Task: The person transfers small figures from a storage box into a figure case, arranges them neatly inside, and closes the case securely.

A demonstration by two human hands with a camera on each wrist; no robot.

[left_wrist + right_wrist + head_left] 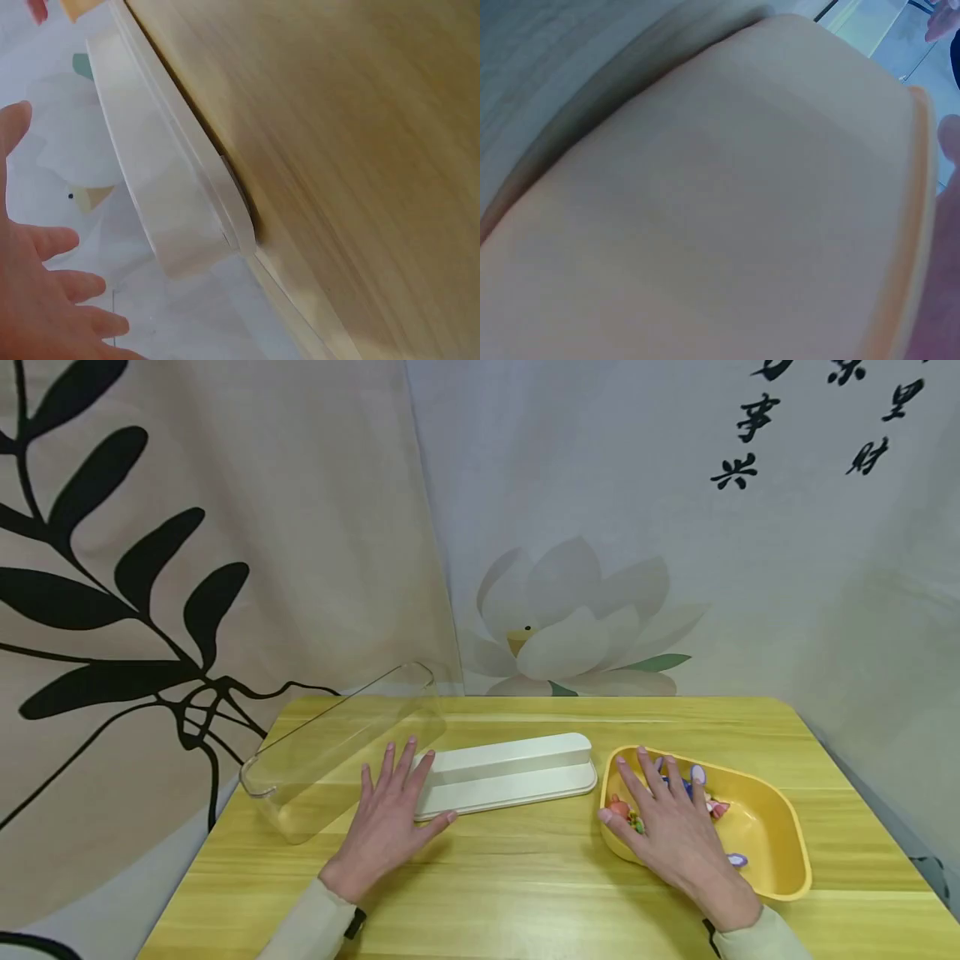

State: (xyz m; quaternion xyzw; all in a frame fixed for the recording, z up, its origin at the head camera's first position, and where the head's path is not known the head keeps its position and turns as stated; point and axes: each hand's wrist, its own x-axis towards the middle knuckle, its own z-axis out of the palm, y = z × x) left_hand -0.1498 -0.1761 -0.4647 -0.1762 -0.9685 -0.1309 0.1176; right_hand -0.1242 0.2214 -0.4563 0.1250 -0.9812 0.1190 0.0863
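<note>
The left hand (385, 828) and right hand (675, 833) spread wide, gripping nothing; toys (717, 809) lie in a smooth, rounded yellow tub (771, 837).

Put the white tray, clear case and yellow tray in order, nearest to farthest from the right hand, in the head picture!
1. Yellow tray: beneath the right hand.
2. White tray: left of that, mid-table.
3. Clear case: farthest left.
</note>
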